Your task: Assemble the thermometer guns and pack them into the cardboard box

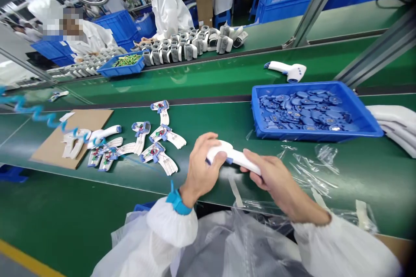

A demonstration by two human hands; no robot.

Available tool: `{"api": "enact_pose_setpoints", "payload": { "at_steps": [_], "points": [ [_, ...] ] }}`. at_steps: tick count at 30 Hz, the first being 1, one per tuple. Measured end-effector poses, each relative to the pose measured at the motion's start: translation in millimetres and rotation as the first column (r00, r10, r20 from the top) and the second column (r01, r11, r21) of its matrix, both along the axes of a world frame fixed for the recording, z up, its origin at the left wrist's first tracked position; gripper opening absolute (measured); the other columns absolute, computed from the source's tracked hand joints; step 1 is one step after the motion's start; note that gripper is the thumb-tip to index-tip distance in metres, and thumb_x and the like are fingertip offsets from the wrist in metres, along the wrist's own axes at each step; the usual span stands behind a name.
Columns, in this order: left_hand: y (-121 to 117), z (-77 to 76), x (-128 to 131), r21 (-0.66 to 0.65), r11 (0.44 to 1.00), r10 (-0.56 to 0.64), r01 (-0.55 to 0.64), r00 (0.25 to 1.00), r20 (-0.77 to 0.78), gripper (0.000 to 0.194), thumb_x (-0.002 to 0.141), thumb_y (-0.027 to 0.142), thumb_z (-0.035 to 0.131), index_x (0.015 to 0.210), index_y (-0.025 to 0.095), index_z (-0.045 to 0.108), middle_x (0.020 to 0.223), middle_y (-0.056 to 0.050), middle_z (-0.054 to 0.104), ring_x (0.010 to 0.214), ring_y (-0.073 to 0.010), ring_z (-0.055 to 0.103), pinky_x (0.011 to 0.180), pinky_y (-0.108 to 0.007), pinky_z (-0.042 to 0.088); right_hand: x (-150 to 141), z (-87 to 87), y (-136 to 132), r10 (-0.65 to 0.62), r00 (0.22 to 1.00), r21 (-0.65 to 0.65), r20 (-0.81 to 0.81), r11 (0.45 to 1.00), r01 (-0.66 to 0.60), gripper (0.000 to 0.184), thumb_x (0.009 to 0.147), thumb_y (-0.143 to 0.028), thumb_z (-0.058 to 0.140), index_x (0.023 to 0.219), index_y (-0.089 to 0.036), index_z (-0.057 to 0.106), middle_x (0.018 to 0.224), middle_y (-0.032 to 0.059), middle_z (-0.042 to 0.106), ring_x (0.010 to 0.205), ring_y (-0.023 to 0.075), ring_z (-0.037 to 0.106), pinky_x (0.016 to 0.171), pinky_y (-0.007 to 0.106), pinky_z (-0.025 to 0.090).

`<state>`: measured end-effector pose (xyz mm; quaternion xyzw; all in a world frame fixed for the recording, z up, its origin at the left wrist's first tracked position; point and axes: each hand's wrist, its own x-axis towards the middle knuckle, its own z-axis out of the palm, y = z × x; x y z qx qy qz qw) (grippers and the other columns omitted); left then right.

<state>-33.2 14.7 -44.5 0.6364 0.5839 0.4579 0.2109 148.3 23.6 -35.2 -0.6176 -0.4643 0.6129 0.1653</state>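
The left hand [204, 166] is closed around the round head of a white thermometer gun [235, 154], and the right hand [273, 177] grips its long handle. Both hands hold it up just over the green conveyor belt [201, 121], near the front edge. A blue wrist strap [178, 202] sits on the left wrist, and a blue curly cord [35, 114] stretches away to the left. White sleeves [169, 233] cover both arms, and a clear plastic bag [234, 246] hangs below the hands. Bits of clear plastic film [312, 173] lie on the belt to the right. Past them is a blue tray [360, 112] full of round blue parts [302, 110]. To the left lie open thermometer halves with small circuit boards [164, 134], some beside a brown cardboard sheet [55, 147] and some on it. A white thermometer [289, 70] lies on the far belt. Across that belt, a co-worker [169, 8] stands behind rows of white cuffs [191, 43].
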Motion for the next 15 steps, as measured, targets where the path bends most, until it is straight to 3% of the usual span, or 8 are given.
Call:
{"api": "enact_pose_setpoints", "payload": {
  "at_steps": [1, 2, 4, 6, 8, 10, 12, 15],
  "points": [
    [-3, -2.7, -3, 0.042, 0.995, 0.086, -0.088, 0.996, 0.037, 0.033, 0.101, 0.042, 0.054, 0.082, 0.019, 0.068, 0.088, -0.007, 0.072, 0.086, -0.0194, 0.066, 0.080, -0.031, 0.048, -2, -0.3, 4, 0.044, 0.998, -0.116, -0.051, 0.992, -0.050, 0.063, 0.091, -0.076, 0.046, 0.072, -0.018, 0.063, 0.045, -0.0029, 0.040, 0.043, 0.0107, 0.032, 0.047, 0.027, 0.025],
    [-4, -6.8, -5, 0.047, 0.981, 0.184, -0.187, 0.981, 0.061, 0.038, 0.103, 0.042, 0.052, 0.075, 0.019, 0.065, 0.079, -0.006, 0.069, 0.077, -0.0176, 0.064, 0.074, -0.030, 0.047, -5, -0.9, 6, 0.106, 0.991, -0.144, -0.085, 0.983, -0.117, 0.061, 0.090, -0.075, 0.049, 0.073, -0.018, 0.064, 0.045, -0.0028, 0.042, 0.043, 0.0103, 0.032, 0.048, 0.027, 0.025],
    [3, -17.1, -7, -0.008, 0.941, 0.338, -0.338, 0.940, 0.046, 0.048, 0.103, 0.043, 0.053, 0.060, 0.020, 0.056, 0.060, -0.002, 0.059, 0.060, -0.0143, 0.055, 0.063, -0.029, 0.041, -15, -3.8, 6, 0.260, 0.965, 0.033, -0.035, 0.965, -0.259, 0.051, 0.090, -0.067, 0.056, 0.084, -0.019, 0.069, 0.054, 0.0000, 0.055, 0.047, 0.0115, 0.041, 0.052, 0.026, 0.030],
    [17, -26.7, -8, -0.066, 0.927, 0.369, -0.370, 0.929, -0.027, 0.053, 0.101, 0.043, 0.056, 0.053, 0.021, 0.051, 0.053, 0.000, 0.054, 0.053, -0.0130, 0.050, 0.059, -0.030, 0.036, -26, -9.1, 0, 0.352, 0.923, 0.316, 0.159, 0.867, -0.385, 0.043, 0.096, -0.058, 0.051, 0.090, -0.021, 0.071, 0.063, 0.0024, 0.063, 0.052, 0.0131, 0.047, 0.056, 0.027, 0.031],
    [29, -32.3, -8, -0.093, 0.929, 0.351, -0.358, 0.932, -0.087, 0.055, 0.100, 0.038, 0.054, 0.049, 0.021, 0.046, 0.050, 0.000, 0.052, 0.051, -0.0124, 0.047, 0.058, -0.031, 0.034, -33, -15.1, -7, 0.345, 0.869, 0.481, 0.356, 0.730, -0.487, 0.048, 0.101, -0.053, 0.041, 0.088, -0.020, 0.073, 0.063, 0.0046, 0.063, 0.052, 0.0139, 0.046, 0.057, 0.030, 0.027],
    [34, -31.9, -9, -0.109, 0.936, 0.320, -0.334, 0.939, -0.129, 0.055, 0.101, 0.035, 0.049, 0.048, 0.021, 0.043, 0.051, -0.001, 0.052, 0.051, -0.0123, 0.047, 0.059, -0.030, 0.033, -32, -17.8, -8, 0.321, 0.832, 0.528, 0.453, 0.655, -0.541, 0.052, 0.103, -0.050, 0.035, 0.087, -0.019, 0.074, 0.061, 0.0058, 0.063, 0.050, 0.0147, 0.046, 0.056, 0.031, 0.024],
    [33, -25.1, -16, -0.136, 0.966, 0.189, -0.219, 0.961, -0.203, 0.053, 0.101, 0.038, 0.048, 0.052, 0.020, 0.045, 0.056, -0.002, 0.057, 0.056, -0.0132, 0.051, 0.061, -0.030, 0.034, -26, -14.7, 1, 0.343, 0.816, 0.532, 0.465, 0.629, -0.567, 0.053, 0.103, -0.052, 0.035, 0.088, -0.020, 0.076, 0.064, 0.0059, 0.067, 0.053, 0.0156, 0.051, 0.057, 0.031, 0.028],
    [35, -3.5, -48, -0.294, 0.954, -0.040, -0.063, 0.943, -0.331, 0.050, 0.098, 0.051, 0.054, 0.058, 0.020, 0.057, 0.063, -0.005, 0.064, 0.065, -0.0170, 0.057, 0.064, -0.029, 0.036, -22, -0.6, 32, 0.323, 0.862, 0.544, 0.390, 0.674, -0.499, 0.046, 0.098, -0.060, 0.050, 0.098, -0.025, 0.080, 0.082, 0.0043, 0.076, 0.062, 0.0170, 0.061, 0.060, 0.029, 0.040]
  ]
}}
